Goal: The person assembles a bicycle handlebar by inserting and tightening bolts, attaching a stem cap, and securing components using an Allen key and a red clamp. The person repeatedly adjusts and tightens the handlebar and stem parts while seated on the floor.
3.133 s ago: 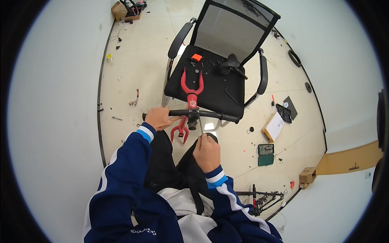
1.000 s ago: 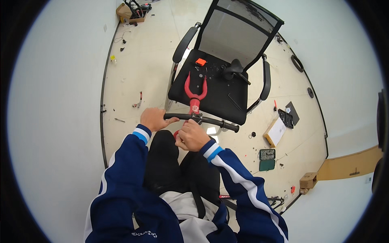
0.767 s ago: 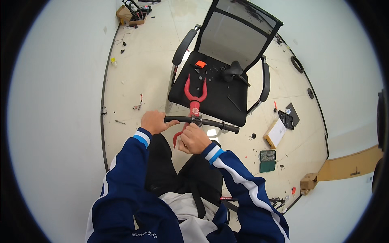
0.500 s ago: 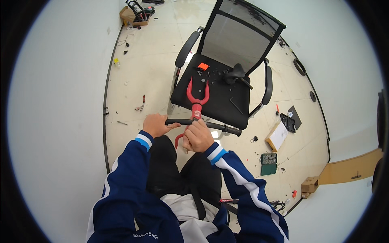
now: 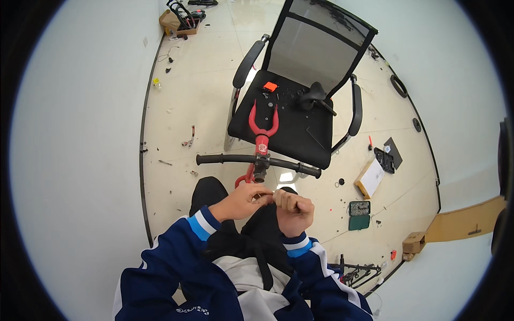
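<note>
Nearest the body, short of the front edge of the black chair seat: left hand and right hand meet, fingertips touching or nearly so. Right fingers curled, left thumb and fingers bent as in a pinch; cannot tell whether either closes on some small part.

Beyond, clear of both hands: long black tubular handlebar with dark end grips, lying across just outside the seat's front edge, held mid-length by a dark metal stem. Curved red piece shows below the stem, to its left. Red two-pronged fork reaches over that front edge, left of its middle, prongs toward the grey mesh backrest.

Handling, by judgement: bar and fork stiff, probably metal, moderately heavy, hardly fragile; smooth red paint may slip. Best holds: the end grips, or round the fork below its prongs.

Farther up the seat: thin L-shaped hex key toward the right front corner; black saddle toward the right rear; bright orange block toward the left rear.

Against half a second ago: left hand is off the bar's left end, right hand off the stem.
</note>
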